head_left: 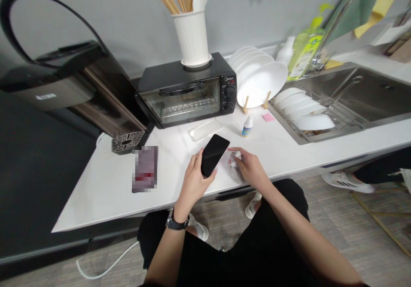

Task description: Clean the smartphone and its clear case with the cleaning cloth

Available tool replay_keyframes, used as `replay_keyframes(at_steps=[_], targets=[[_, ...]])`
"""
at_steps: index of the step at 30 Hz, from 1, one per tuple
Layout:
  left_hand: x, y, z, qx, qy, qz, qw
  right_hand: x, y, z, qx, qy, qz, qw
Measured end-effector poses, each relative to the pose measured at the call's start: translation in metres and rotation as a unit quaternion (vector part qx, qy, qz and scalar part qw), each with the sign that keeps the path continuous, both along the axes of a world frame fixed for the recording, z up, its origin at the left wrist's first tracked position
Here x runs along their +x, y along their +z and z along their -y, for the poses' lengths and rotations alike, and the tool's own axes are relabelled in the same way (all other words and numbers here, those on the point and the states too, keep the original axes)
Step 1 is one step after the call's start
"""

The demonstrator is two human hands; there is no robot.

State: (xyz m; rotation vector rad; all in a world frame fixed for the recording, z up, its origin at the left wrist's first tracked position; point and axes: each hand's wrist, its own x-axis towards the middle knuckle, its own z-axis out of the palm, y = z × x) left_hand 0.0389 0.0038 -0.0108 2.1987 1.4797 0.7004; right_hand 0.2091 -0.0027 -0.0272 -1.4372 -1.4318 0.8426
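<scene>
My left hand (194, 177) holds a black smartphone (214, 153) by its sides, with its dark screen facing up, over the counter's front part. Just right of the phone, my right hand (248, 167) pinches a small crumpled white tissue or cloth (236, 158), partly hidden by the fingers. Behind the phone lies a clear phone case or tray (204, 130) on the white counter. A small white bottle with a blue and yellow label (247, 127) stands upright behind my right hand. To its right is a pink square packet (268, 117).
A black toaster oven (189, 92) bears a white chopstick holder (192, 36). On the left are a tall dark dispenser (105, 94) and a partly pixelated flat item (146, 169). White plates (261, 79) and a sink (359, 94) stand to the right. Another person's shoe (348, 182) shows at right.
</scene>
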Motion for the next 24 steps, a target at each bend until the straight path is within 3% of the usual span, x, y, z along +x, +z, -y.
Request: replay_keyframes(at_steps=[2, 4, 7, 11, 16, 20, 24], targets=[[0.000, 0.001, 0.000, 0.002, -0.013, 0.006, 1.000, 0.007, 0.001, -0.001, 0.022, -0.058, 0.085, 0.994], [0.002, 0.001, 0.002, 0.004, -0.023, 0.007, 1.000, 0.006, 0.005, -0.004, 0.067, -0.072, 0.153, 0.983], [0.005, 0.000, 0.003, 0.005, -0.033, -0.003, 0.999, -0.002, 0.009, -0.011, 0.131, 0.004, 0.241, 0.962], [0.005, -0.001, 0.003, 0.012, -0.039, -0.024, 0.999, -0.007, 0.004, -0.009, 0.149, 0.103, 0.342, 0.922], [0.005, -0.001, 0.002, 0.020, -0.029, -0.045, 0.998, 0.003, -0.005, 0.005, 0.147, 0.149, 0.407, 0.889], [0.004, 0.001, 0.003, 0.019, -0.025, -0.040, 0.999, -0.002, -0.005, -0.001, 0.130, 0.118, 0.427, 0.887], [0.000, 0.001, 0.003, 0.011, -0.033, -0.025, 0.999, -0.032, -0.003, -0.013, 0.122, 0.058, 0.433, 0.891]])
